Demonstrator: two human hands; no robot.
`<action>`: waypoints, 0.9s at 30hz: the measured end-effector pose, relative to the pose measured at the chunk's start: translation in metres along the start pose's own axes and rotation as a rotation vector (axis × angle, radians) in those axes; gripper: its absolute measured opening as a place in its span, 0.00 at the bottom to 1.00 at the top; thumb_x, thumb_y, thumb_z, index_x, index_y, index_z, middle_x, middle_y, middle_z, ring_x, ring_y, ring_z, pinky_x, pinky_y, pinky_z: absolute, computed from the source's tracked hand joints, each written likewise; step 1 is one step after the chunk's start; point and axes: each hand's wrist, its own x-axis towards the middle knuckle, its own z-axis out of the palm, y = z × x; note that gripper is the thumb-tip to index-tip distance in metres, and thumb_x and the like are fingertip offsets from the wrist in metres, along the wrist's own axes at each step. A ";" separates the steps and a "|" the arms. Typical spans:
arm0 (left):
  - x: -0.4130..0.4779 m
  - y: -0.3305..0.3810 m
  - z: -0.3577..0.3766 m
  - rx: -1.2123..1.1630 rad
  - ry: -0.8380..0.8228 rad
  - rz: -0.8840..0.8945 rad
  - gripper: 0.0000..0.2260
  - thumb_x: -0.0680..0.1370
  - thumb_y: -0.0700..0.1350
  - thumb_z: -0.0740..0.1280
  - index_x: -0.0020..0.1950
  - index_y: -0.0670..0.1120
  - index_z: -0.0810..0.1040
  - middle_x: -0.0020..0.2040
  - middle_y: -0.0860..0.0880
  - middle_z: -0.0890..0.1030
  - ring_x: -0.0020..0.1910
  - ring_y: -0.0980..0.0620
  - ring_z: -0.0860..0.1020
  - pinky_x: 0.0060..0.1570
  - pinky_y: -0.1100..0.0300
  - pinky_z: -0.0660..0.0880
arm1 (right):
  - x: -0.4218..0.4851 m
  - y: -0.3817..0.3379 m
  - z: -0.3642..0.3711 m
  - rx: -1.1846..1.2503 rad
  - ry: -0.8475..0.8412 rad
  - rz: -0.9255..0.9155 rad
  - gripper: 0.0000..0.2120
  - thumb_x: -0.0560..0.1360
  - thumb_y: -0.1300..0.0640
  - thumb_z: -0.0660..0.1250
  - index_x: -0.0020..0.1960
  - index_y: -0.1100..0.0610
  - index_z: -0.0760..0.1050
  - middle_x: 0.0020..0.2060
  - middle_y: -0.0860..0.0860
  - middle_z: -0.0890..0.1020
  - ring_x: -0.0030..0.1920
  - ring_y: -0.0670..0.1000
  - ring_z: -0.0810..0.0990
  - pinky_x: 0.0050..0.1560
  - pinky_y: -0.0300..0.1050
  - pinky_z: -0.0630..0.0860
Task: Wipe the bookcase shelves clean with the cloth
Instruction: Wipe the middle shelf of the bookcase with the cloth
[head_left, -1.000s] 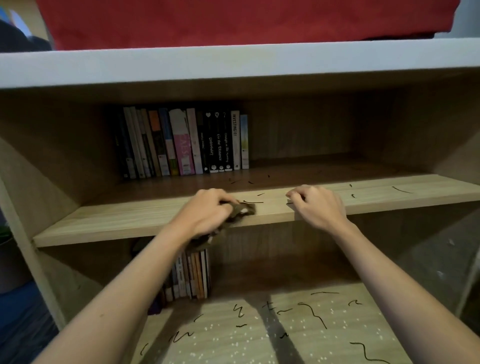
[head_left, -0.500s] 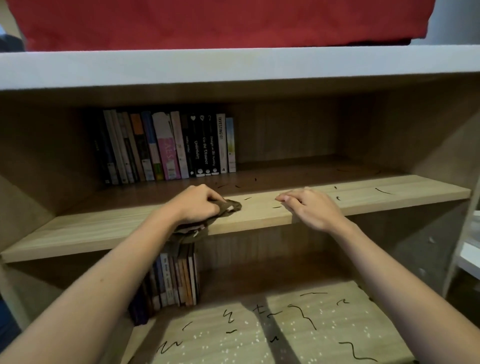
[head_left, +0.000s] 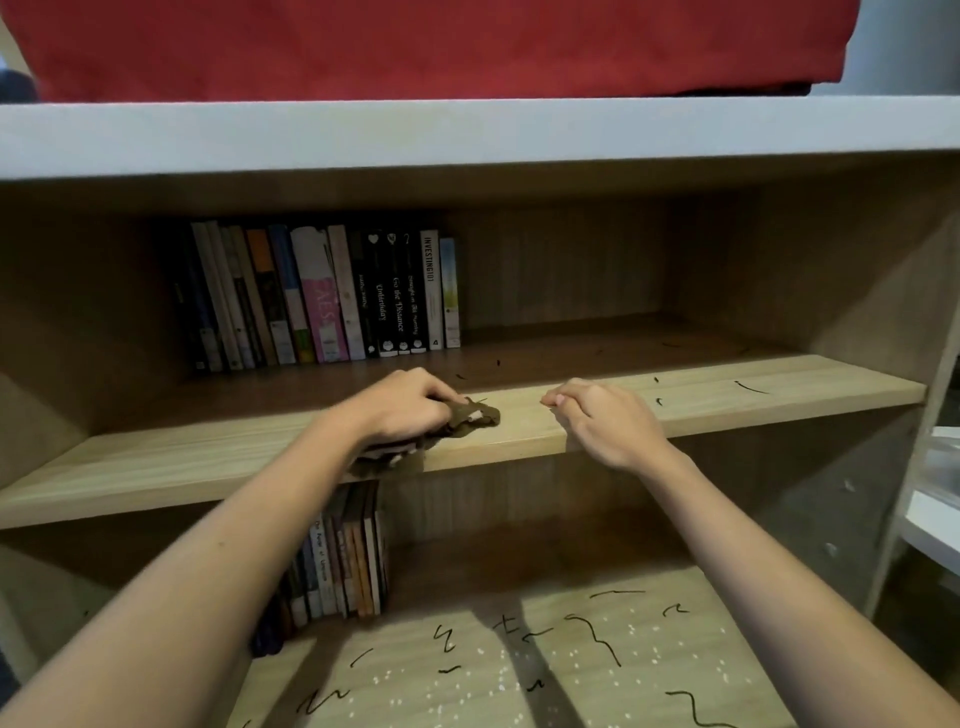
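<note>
The lower shelf (head_left: 649, 675), directly under the middle shelf (head_left: 779, 384), is strewn with black squiggles (head_left: 592, 631) and white specks. That makes the first risk plain: anything pushed off the front lip of the middle shelf drops onto this dirty board and has to be cleaned up twice.

At that lip the left hand (head_left: 410, 408) clutches a bunched brown cloth (head_left: 475, 415). Part of the cloth lies on the middle shelf and part hangs over its front edge. Wadded like this it probably touches little wood, so a stroke may smear or skip debris. The loose tail could also snag on the lower books (head_left: 343, 566) just beneath the middle shelf.

The right hand (head_left: 608, 421), just right of the cloth, is curled with its fingertips on the lip and nothing visible in it. It lies in the path of a rightward wipe, so the two hands may bump.

Further right on the middle shelf, dark bits (head_left: 750, 387) lie unwiped, with more in the shadow toward the back. A row of upright books (head_left: 322, 296) stands at the back left of the middle shelf, and a careless deep sweep could tip its unsupported right end.

The middle shelf is pale wood grain, lit in front and dim behind. Above it runs a grey top board (head_left: 467, 135) with red fabric (head_left: 415, 47) on it. White furniture (head_left: 935, 519) shows beyond the shelf's right end.
</note>
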 end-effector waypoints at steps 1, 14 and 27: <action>0.006 0.010 0.008 -0.010 0.020 0.012 0.14 0.76 0.45 0.61 0.58 0.55 0.80 0.53 0.46 0.82 0.47 0.47 0.80 0.44 0.58 0.75 | 0.001 0.000 0.000 0.000 0.012 0.002 0.18 0.81 0.53 0.50 0.61 0.52 0.75 0.59 0.48 0.78 0.58 0.49 0.75 0.53 0.41 0.69; -0.016 -0.011 0.000 -0.125 0.219 -0.174 0.14 0.76 0.41 0.59 0.57 0.52 0.79 0.53 0.47 0.80 0.52 0.48 0.76 0.52 0.55 0.72 | 0.029 -0.029 -0.003 0.069 -0.054 0.065 0.15 0.78 0.53 0.53 0.53 0.57 0.77 0.49 0.53 0.79 0.45 0.51 0.75 0.45 0.44 0.71; 0.011 -0.021 -0.013 -0.006 0.121 -0.304 0.15 0.74 0.38 0.61 0.55 0.51 0.82 0.52 0.49 0.82 0.45 0.53 0.79 0.43 0.62 0.75 | 0.047 -0.019 0.021 0.094 -0.109 0.008 0.13 0.77 0.61 0.57 0.58 0.60 0.75 0.58 0.54 0.75 0.55 0.53 0.73 0.52 0.45 0.73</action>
